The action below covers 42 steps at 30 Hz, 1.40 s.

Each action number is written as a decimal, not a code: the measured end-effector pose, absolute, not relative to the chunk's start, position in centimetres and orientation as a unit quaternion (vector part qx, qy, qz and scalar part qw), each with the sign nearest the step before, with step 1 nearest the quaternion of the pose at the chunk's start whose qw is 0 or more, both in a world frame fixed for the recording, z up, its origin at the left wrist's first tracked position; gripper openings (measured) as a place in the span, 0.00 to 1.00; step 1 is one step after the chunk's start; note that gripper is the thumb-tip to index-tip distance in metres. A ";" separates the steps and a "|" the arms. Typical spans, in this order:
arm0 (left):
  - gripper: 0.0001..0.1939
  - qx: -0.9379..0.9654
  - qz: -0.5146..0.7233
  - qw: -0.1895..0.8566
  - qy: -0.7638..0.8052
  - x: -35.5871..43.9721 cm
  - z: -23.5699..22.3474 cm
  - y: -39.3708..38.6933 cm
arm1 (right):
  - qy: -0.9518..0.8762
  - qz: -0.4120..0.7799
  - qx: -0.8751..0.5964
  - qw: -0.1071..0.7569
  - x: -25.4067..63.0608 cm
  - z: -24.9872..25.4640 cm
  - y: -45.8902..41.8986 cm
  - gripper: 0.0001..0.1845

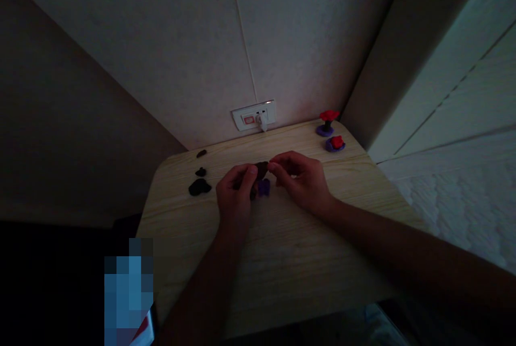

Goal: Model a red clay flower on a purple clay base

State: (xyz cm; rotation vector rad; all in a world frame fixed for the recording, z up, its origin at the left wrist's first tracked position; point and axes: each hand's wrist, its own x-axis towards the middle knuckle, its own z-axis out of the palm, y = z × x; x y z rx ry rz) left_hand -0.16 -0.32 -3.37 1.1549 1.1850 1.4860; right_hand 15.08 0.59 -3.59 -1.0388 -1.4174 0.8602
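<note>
Over the middle of the wooden table, my left hand [237, 187] is closed around a dark brown lump of what looks like modelling clay [262, 169]. My right hand [302, 177] pinches at the right end of that lump with thumb and forefinger. Just below it, a small purple clay piece [264, 187] lies on the table between my hands. Part of the brown lump is hidden behind my left fingers, and the dim light blurs its shape.
Black clay pieces [199, 187] and a small dark strip [201, 153] lie at the table's left. A red flower on a purple base [328, 116] and a red ball in a purple cup [336, 143] stand back right. A wall socket [253, 115] holds a plug. The tabletop [290, 260] extends towards me.
</note>
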 end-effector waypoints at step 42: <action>0.18 0.457 0.575 0.515 0.441 -0.4 -3.3 -0.3 | -0.701 0.345 -0.321 0.535 15.6 -2.4 0.5 0.10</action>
